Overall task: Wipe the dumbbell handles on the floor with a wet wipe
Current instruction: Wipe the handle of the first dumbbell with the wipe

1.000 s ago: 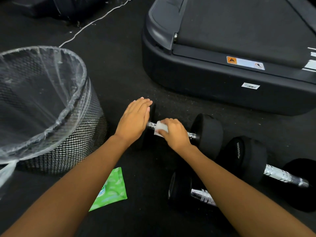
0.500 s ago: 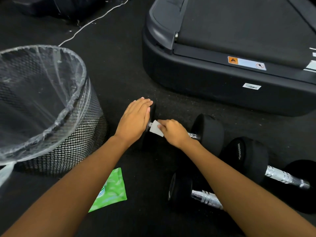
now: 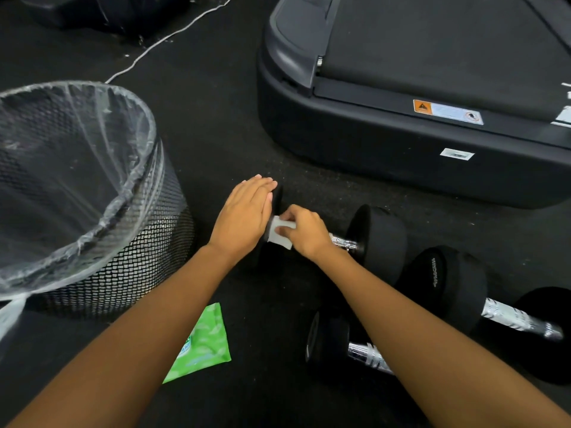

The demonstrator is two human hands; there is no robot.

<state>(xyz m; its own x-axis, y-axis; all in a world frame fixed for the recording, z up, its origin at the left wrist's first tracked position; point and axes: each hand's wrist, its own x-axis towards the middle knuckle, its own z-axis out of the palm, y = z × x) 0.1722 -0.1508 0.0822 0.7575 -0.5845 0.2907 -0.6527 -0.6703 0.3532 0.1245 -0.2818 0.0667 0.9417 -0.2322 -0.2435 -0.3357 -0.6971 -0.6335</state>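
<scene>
– Dumbbell handle, far one of three on the floor. Which step?
– Wiping, mid-stroke by my reading. Right hand has its grip closed on the wet wipe, fingers curled. The wipe is wrapped over the bar's left end, close against the left weight head.
– Left hand?
– Flat on that head, fingers straight, gripping nothing. Steadying, I judge.
– Bar relative to the grip?
– Passes under the right hand. Bare chrome shows only on its right side, up to the right weight head.
– Next move?
– Probably draw the wipe rightward along the chrome, twisting to reach the underside. Second dumbbell and third dumbbell lie by the right forearm; whether they are wiped, cannot tell.
</scene>
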